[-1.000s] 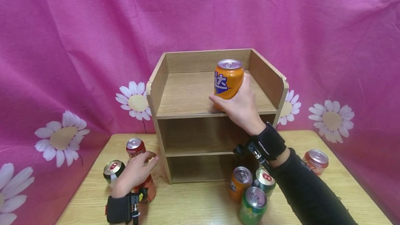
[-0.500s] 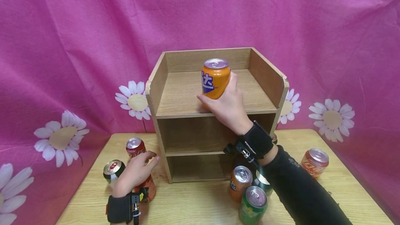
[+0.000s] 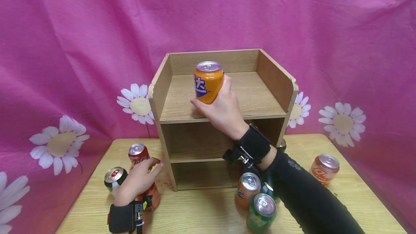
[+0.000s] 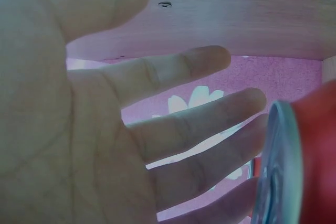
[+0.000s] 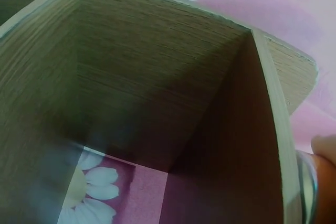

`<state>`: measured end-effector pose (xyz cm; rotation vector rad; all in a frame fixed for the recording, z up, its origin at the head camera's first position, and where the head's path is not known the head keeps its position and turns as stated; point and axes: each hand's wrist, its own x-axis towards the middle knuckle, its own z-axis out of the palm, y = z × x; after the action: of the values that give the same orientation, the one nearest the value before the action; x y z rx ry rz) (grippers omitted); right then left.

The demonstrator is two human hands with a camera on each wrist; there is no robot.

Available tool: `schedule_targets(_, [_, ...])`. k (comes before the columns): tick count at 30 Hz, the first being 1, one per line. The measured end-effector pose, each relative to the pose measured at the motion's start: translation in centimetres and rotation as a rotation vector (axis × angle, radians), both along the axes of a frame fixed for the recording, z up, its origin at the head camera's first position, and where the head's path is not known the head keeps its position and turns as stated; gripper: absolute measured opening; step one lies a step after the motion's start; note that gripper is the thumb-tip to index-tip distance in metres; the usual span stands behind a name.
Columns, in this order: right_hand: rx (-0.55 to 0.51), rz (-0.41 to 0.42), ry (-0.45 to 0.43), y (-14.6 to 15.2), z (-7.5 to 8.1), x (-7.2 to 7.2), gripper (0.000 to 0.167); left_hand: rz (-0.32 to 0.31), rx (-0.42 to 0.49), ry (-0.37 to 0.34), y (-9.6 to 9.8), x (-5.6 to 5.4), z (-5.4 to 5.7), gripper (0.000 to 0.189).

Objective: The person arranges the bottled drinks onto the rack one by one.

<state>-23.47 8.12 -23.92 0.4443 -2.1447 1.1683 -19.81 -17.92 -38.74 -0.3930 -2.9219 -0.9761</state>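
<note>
My right hand (image 3: 224, 109) grips an orange soda can (image 3: 208, 82), which stands upright at the front of the top shelf of a wooden rack (image 3: 224, 115). The hand hides its lower part, so I cannot tell if it touches the board. In the right wrist view the same orange can (image 5: 323, 187) peeks out at the lower right, beyond the shelf board. My left hand (image 3: 138, 181) hovers over the cans at left, fingers spread and holding nothing. Near its fingertips in the left wrist view is a red can (image 4: 317, 156).
Left on the table are a red can (image 3: 138, 152), a black-and-white can (image 3: 115, 180) and another red can (image 3: 152, 198). At right stand an orange can (image 3: 247, 190), a green can (image 3: 261, 212), a dark can partly behind the sleeve, and a red-orange can (image 3: 325, 170).
My right hand has carried the orange can leftward along the front of the top shelf, from its right part to near the middle. The left hand has stayed about where it was.
</note>
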Motion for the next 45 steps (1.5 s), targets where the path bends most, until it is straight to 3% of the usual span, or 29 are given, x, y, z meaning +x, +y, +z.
schedule_targets(24, [0.018, 0.055, -0.070, -1.9, -0.2, -0.7, 0.082, 0.001, -0.018, -0.004, 0.0, 0.4, -0.1, 0.029])
schedule_targets(36, [0.099, 0.007, -0.102, -3.2, 0.2, -0.9, 0.080, 0.003, -0.033, -0.003, -0.1, 0.1, -0.2, 0.032])
schedule_targets(45, [0.086, 0.014, -0.098, -4.2, 0.6, -1.1, 0.081, 0.000, -0.036, -0.002, -0.1, 0.0, 0.1, 0.031])
